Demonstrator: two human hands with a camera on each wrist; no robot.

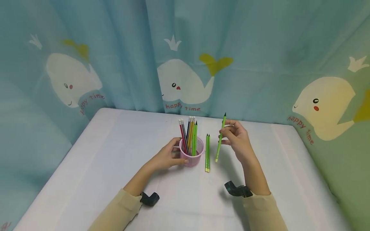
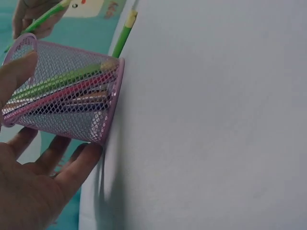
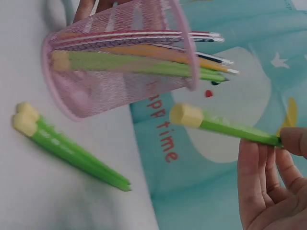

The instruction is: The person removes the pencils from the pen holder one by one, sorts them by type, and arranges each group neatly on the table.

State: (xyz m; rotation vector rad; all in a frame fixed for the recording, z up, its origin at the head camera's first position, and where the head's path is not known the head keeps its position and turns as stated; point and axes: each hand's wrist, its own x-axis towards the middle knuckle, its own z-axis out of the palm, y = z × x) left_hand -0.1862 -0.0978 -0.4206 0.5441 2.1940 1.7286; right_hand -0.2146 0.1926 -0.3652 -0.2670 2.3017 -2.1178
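A pink mesh pencil cup [image 1: 194, 162] stands upright on the table, and my left hand [image 1: 165, 158] grips it from the left with thumb and fingers around its side. Inside lean several pencils: red, dark, yellow and green [image 3: 144, 66]. My right hand [image 1: 238, 141] pinches one green pencil [image 1: 219, 146] between thumb and fingers, to the right of the cup and above the table. Its black tip points up and its pale yellow end points down, plainly seen in the right wrist view. Between cup and right hand, two green pencils [image 3: 79, 153] lie side by side on the table.
The white table [image 1: 115, 144] runs back to a blue curtain [image 1: 130, 64] printed with whales. On each forearm, at the beige sleeve's cuff, sits a black wrist device [image 1: 150, 199].
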